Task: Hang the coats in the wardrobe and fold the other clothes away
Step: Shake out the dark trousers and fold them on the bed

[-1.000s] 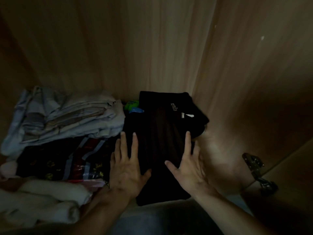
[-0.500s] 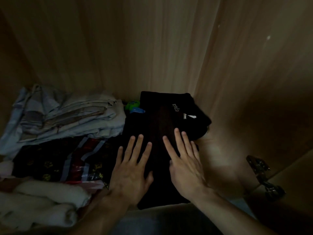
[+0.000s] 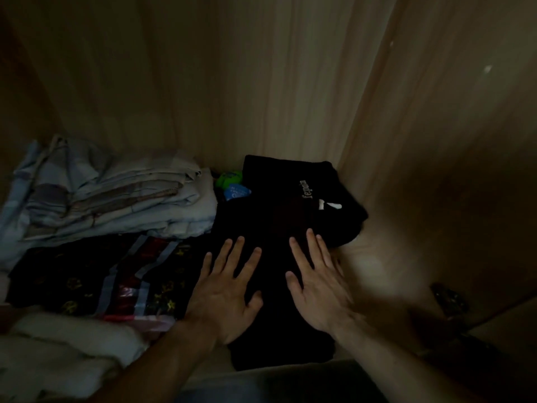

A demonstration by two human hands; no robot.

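Wardrobe (image 3: 290, 82): dim wood-grain walls, shelf inside. Pale folded stack (image 3: 116, 199) at back left. Black folded garment (image 3: 279, 210) in back right corner, white lettering on top, beside stack. Dark patterned bundle with striped band (image 3: 96, 274) in front of stack. White roll (image 3: 58, 353) at near left. Left hand (image 3: 229, 295) flat on black garment, fingers spread, nothing held. Right hand (image 3: 316, 286) likewise flat, open, slightly blurred. Small green-blue item (image 3: 232, 184) wedged between stack and garment.
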